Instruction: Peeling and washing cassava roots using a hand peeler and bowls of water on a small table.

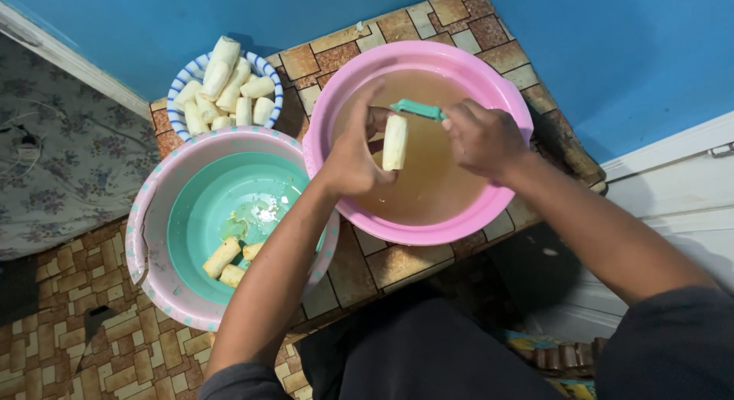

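Progress looks partial: left hand (353, 157) grips a pale cassava piece (394, 141) over the pink basin (505, 94) of murky water, right hand (482, 137) clenches a teal peeler (417, 108), peeled pieces fill the striped bowl (180, 82), three wait in the teal basin (195, 209).

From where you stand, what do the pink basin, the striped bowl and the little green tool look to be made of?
The pink basin looks like moulded plastic: one even colour, a smooth rolled rim with a soft sheen. The striped bowl could be glazed ceramic or enamel; its blue-and-white rim is glossy, but the picture leaves that open. The green tool, held in the right hand, seems to be plastic, matte and evenly teal.
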